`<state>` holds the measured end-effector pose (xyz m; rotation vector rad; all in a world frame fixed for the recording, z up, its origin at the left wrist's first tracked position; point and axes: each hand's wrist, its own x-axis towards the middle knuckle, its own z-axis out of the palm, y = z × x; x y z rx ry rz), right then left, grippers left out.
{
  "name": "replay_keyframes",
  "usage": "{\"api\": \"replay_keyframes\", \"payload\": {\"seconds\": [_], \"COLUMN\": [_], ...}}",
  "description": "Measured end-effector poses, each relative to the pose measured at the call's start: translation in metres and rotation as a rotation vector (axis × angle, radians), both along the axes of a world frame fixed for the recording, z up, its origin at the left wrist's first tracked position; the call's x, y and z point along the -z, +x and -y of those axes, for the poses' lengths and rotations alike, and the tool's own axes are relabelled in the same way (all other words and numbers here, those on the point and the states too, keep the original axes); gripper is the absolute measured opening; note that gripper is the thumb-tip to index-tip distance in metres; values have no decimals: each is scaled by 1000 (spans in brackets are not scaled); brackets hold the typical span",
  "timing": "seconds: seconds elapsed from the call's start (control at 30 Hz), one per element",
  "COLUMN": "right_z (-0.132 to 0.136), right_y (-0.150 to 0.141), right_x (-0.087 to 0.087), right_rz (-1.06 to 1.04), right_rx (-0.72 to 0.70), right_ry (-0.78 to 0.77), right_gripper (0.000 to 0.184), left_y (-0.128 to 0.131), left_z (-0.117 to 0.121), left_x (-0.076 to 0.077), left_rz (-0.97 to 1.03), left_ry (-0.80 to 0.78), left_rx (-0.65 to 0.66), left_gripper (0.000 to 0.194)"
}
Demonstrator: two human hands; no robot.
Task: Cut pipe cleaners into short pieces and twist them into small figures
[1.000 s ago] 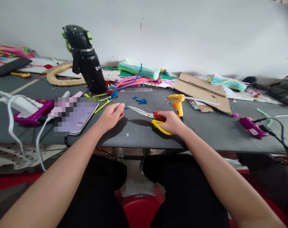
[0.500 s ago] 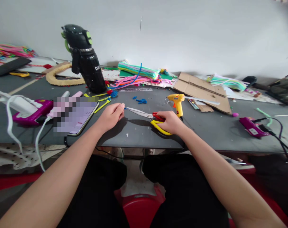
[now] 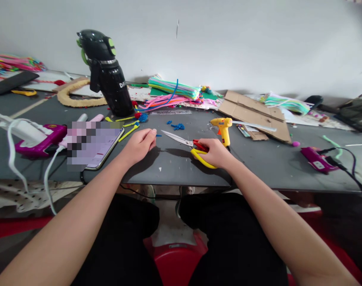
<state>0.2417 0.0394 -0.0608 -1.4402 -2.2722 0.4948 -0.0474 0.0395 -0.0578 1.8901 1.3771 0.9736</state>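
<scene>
My left hand (image 3: 143, 143) is closed in a pinch above the table, with a short end of blue pipe cleaner (image 3: 159, 136) poking out past the fingertips. The rest of it is hidden in the fingers. In my right hand (image 3: 213, 153) are scissors (image 3: 181, 140) with one red and one yellow handle. Their blades point left toward the blue end, a small gap away from it. Several small blue twisted pieces (image 3: 177, 126) lie on the table beyond the blades. Yellow stems (image 3: 128, 132) with blue and red tops lie just past my left hand.
A yellow glue gun (image 3: 225, 129) stands behind my right hand. A phone (image 3: 105, 149) lies left, near a purple power strip (image 3: 40, 141) with white cables. A black bottle (image 3: 112, 79), pipe cleaner bundles (image 3: 175, 88) and cardboard (image 3: 255, 113) line the back. Another purple strip (image 3: 318, 160) sits right.
The scissors have drawn back slightly to the right, so their tips no longer meet the blue end. More of that end shows beside my left fingers. My left hand has barely moved.
</scene>
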Motion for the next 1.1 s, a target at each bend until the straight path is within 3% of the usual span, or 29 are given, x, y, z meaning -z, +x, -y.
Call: {"api": "replay_keyframes", "payload": {"seconds": [1.1], "right_z": [-4], "right_y": [3], "right_x": [4], "right_rz": [47], "right_rx": [-52], "right_ry": [14], "right_gripper": [35], "left_y": [0], "left_z": [0], "left_x": [3], "left_rz": [106], "left_ry": [-65], "left_rx": [-10], "left_gripper": [43]}}
